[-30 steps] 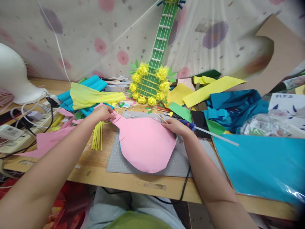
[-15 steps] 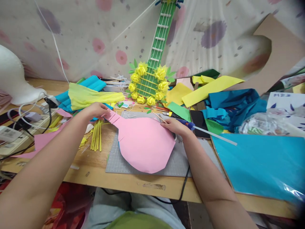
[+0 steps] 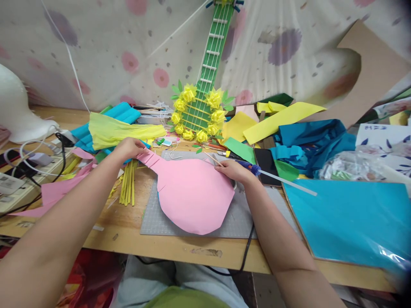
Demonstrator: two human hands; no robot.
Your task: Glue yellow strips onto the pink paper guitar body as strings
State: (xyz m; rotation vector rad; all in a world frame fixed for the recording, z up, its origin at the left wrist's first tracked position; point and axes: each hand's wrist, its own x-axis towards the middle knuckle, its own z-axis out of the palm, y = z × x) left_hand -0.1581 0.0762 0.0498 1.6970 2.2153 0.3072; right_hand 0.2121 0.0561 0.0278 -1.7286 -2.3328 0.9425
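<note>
A pink paper cutout (image 3: 195, 194) shaped like a lute lies over the grey cutting mat (image 3: 149, 222), its narrow neck pointing up and left. A little blue shows along its left edge. My left hand (image 3: 131, 149) pinches the end of the neck, close to a small blue piece. At the upper right of the round body rests my right hand (image 3: 236, 170), fingers closed around a thin wooden stick (image 3: 212, 158) and touching the pink paper. Just beyond that hand lies a blue glue gun (image 3: 250, 167) with a long whitish glue stick coming out of it.
Behind stands a green paper instrument (image 3: 210, 64) with yellow paper flowers. Yellow strips (image 3: 128, 184) lie left of the mat. A power strip (image 3: 19, 192) with cords is farther left. To the right are a phone (image 3: 267, 164) and a blue sheet (image 3: 346, 218). A black cable (image 3: 248, 248) hangs over the table edge.
The view has shifted slightly, moving the scene a little left in the picture. Both hands keep the same places on the pink cutout and the stick.
</note>
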